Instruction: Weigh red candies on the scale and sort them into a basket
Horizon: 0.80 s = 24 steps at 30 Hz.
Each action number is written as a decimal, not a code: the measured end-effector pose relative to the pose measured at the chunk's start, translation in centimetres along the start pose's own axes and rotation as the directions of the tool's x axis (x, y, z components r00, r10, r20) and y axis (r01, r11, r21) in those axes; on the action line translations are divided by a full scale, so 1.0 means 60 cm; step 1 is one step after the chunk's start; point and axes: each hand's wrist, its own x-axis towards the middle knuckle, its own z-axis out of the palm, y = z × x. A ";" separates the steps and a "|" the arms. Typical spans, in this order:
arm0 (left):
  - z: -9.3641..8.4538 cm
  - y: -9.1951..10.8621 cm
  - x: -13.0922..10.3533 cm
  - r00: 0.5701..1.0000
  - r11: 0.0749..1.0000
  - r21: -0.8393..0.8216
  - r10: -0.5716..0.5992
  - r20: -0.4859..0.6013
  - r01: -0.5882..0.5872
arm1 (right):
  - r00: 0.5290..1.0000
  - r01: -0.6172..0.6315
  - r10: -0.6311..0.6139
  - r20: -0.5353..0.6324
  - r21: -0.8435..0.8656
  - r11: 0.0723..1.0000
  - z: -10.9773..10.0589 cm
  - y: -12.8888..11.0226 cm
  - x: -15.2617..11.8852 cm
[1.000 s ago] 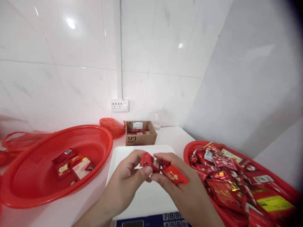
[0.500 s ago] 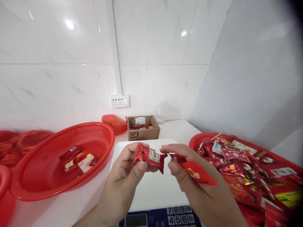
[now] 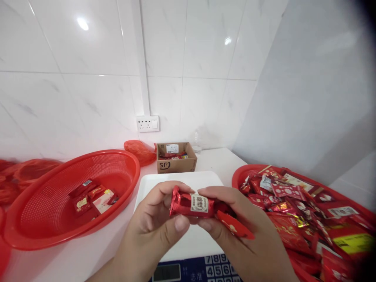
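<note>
Over the white scale pan, a small red wrapped candy (image 3: pixel 196 204) with a cream label spans both hands. My left hand (image 3: pixel 157 219) has its left end between thumb and fingers. My right hand (image 3: pixel 243 219) pinches the other end from above and below. A second packet, flat and bright red with a pale print (image 3: pixel 235 226), is tucked in the right palm and partly covered by the fingers. Beneath the hands lies a kitchen-type scale with a white pan (image 3: pixel 176 246), and its blue keypad panel (image 3: pixel 190 270) is partly hidden by the right wrist.
On the left a red basket (image 3: pixel 44 231) holds several packets. The right-hand red basket (image 3: pixel 239 174) is heaped with red snack packets. Behind the scale stand a cardboard box (image 3: pixel 176 165) with packets inside and a red plastic bag (image 3: pixel 141 152). A wall socket (image 3: pixel 147 123) is above.
The labelled candy has turned level, its label now facing me. My right hand has moved left and closed on the candy's right end, keeping the bright red packet. The view has shifted slightly.
</note>
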 end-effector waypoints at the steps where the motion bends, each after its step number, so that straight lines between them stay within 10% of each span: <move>1: -0.002 0.001 -0.001 1.000 1.000 0.011 0.001 0.011 -0.001 | 1.000 0.017 -0.017 -0.005 -0.023 1.000 -0.001 -0.002 0.000; 8: -0.002 0.008 -0.003 0.999 1.000 0.004 -0.031 -0.028 0.031 | 0.982 0.186 -0.186 0.005 -0.006 0.982 -0.003 0.004 0.000; 17: 0.005 0.016 -0.008 0.986 0.978 0.148 0.159 -0.058 -0.149 | 0.984 -0.166 0.175 -0.027 0.201 0.965 -0.009 -0.009 -0.011; 24: 0.009 0.013 -0.007 0.961 0.941 0.240 0.263 -0.084 -0.237 | 0.989 -0.042 0.066 -0.136 0.170 0.985 -0.008 -0.015 -0.002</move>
